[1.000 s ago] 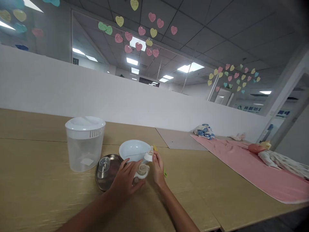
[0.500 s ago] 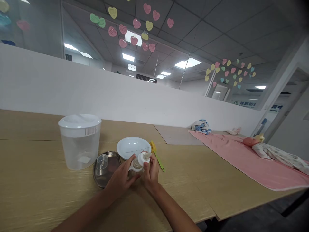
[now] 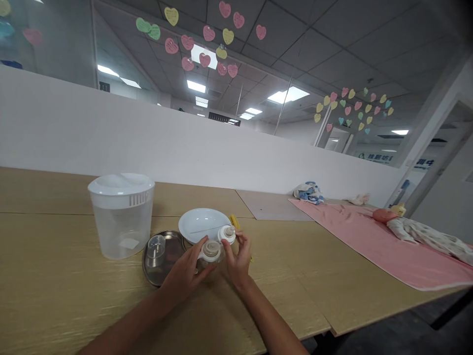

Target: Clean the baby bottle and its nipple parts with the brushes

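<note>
My left hand [image 3: 188,268] is wrapped round a baby bottle [image 3: 211,250], whose round mouth faces up and towards me. Between the fingers of my right hand [image 3: 238,256] is the bottle's white collar with its nipple [image 3: 226,233], held just up and right of the bottle mouth and apart from it. Behind both hands lies a white bowl [image 3: 201,217] with a thin rod across it. A bottle brush with a yellow head [image 3: 234,221] is partly covered by my right hand. Left of my left hand is a metal tray [image 3: 170,242] holding a clear cap [image 3: 156,245].
A clear tub with a white lid [image 3: 121,217] stands at the left. A pink cloth [image 3: 369,241] covers the right of the table [image 3: 281,281], with white clothing [image 3: 424,234] on it. A blue and white cloth bundle [image 3: 309,193] lies by the white wall [image 3: 221,158].
The collar with nipple has come off the bottle. My right hand has moved it up and slightly right, uncovering the bottle mouth, while my left hand keeps the bottle in place.
</note>
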`<state>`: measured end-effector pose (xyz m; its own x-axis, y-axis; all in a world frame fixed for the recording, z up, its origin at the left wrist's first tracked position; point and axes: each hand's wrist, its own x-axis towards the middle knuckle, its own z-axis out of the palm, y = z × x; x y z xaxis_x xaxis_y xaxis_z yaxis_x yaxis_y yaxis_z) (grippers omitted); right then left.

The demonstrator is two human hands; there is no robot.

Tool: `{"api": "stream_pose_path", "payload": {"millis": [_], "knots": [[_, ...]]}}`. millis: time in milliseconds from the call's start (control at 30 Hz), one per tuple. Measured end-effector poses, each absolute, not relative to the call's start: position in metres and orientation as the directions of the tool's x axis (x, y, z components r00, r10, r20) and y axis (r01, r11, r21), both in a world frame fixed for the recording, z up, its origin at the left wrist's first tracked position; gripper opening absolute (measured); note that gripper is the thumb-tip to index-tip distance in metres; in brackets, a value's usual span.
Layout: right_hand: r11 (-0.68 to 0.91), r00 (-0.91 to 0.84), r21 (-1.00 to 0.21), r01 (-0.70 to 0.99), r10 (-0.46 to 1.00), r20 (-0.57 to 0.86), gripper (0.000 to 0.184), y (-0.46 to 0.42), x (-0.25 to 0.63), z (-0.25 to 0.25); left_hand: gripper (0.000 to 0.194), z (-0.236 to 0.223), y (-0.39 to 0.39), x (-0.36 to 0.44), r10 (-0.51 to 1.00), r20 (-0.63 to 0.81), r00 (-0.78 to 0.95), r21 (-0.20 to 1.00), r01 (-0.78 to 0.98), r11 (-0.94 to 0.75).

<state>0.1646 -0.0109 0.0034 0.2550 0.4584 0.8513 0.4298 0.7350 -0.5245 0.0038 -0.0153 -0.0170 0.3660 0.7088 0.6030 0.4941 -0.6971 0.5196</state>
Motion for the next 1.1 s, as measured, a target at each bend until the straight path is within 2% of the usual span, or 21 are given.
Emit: {"api": "stream_pose_path", "payload": {"millis": [267,367,500,667,867,1000,1100], "knots": [[0.642,0.168,-0.465,0.61,0.469,0.867,0.021,-0.013,0.169,0.015,0.057,-0.016,-0.017,0.003,0.691,0.624,0.366,0.51,0.479,-0.715],[0.647,0.146,-0.468,0.602,0.487,0.861,0.021,-0.015,0.169,0.014,0.058,-0.018,-0.015,0.003,0.7,0.621,0.352,0.533,0.466,-0.707],[0.716,0.136,-0.442,0.54,0.444,0.885,0.03,-0.016,0.17,0.006,0.061,-0.018,-0.014,0.003,0.749,0.58,0.321,0.582,0.48,-0.656],[0.774,-0.051,-0.363,0.519,0.453,0.89,0.033,-0.016,0.165,-0.002,0.065,-0.014,-0.013,0.002,0.773,0.555,0.308,0.631,0.45,-0.632],[0.74,-0.159,-0.406,0.537,0.561,0.812,0.028,-0.017,0.16,0.005,0.06,-0.013,-0.013,0.003,0.761,0.561,0.325,0.655,0.388,-0.649],[0.752,-0.133,-0.447,0.484,0.568,0.812,0.026,-0.017,0.162,0.008,0.063,-0.012,-0.016,0.003,0.789,0.53,0.31,0.693,0.378,-0.614],[0.735,-0.079,-0.552,0.393,0.625,0.776,0.025,-0.015,0.162,0.008,0.065,-0.009,-0.018,0.003,0.812,0.498,0.304,0.722,0.374,-0.582]]}}
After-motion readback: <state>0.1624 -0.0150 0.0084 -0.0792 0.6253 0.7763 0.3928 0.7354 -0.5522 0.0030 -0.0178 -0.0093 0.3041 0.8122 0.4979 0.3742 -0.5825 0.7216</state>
